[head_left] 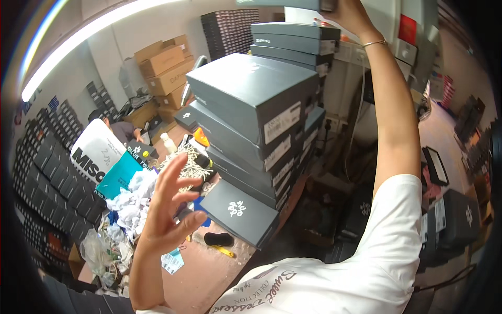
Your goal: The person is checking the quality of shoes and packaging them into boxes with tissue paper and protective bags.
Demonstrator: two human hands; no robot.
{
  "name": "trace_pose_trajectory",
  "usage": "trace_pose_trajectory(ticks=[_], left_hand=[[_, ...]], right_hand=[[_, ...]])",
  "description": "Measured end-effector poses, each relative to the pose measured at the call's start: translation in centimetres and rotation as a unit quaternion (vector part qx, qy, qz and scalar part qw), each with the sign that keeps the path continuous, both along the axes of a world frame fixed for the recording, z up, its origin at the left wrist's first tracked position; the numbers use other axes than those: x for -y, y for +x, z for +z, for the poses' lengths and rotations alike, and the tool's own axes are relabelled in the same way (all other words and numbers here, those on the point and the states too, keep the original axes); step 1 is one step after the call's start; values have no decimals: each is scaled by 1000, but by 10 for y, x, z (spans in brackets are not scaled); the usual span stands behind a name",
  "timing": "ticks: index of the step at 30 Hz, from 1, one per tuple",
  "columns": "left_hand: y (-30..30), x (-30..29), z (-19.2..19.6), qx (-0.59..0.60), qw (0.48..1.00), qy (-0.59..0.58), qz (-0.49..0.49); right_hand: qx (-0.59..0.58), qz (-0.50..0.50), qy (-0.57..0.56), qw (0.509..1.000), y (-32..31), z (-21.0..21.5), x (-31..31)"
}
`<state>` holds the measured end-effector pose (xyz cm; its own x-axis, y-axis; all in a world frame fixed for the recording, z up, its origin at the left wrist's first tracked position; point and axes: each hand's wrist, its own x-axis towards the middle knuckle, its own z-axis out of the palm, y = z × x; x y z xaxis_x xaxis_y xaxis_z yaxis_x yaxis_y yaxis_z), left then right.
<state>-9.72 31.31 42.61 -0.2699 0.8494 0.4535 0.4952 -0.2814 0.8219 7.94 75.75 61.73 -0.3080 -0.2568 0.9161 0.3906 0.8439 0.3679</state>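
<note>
Grey shoe box [285,4] sits at the very top edge of the view, above the far stack [293,44], and our right hand [351,14] is raised overhead and closed on its end, fingers wrapped over the labelled face. Our left hand [170,201] hangs free in front of the near stack [251,131], fingers spread wide and holding nothing. To do this well, we judge that the box should stay level and come down square on the boxes beneath it, with the open left hand ready to steady the leaning near pile. In the far stack we count about four boxes under the one in hand; in the near stack about six, the lowest [238,212] tilted outward at the foot. Beyond lie crumpled white paper [133,201], a teal bag [119,175] and brown cartons [166,65] on the floor [209,272].
</note>
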Motion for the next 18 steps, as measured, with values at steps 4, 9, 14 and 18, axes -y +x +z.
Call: trace_pose_trajectory(ticks=[4, 9, 14, 18], left_hand=[[-44, 46, -67, 116, 982, -109, 102], [-47, 128, -125, 190, 950, -164, 186], [-15, 196, -131, 219, 933, -140, 251], [10, 216, -125, 67, 949, -200, 233]], right_hand=[[61, -51, -137, 987, -13, -21, -112], [113, -188, -224, 950, -22, -57, -35], [124, 333, -3, 935, -89, -96, 229], [173, 523, 171, 817, -94, -112, 463]])
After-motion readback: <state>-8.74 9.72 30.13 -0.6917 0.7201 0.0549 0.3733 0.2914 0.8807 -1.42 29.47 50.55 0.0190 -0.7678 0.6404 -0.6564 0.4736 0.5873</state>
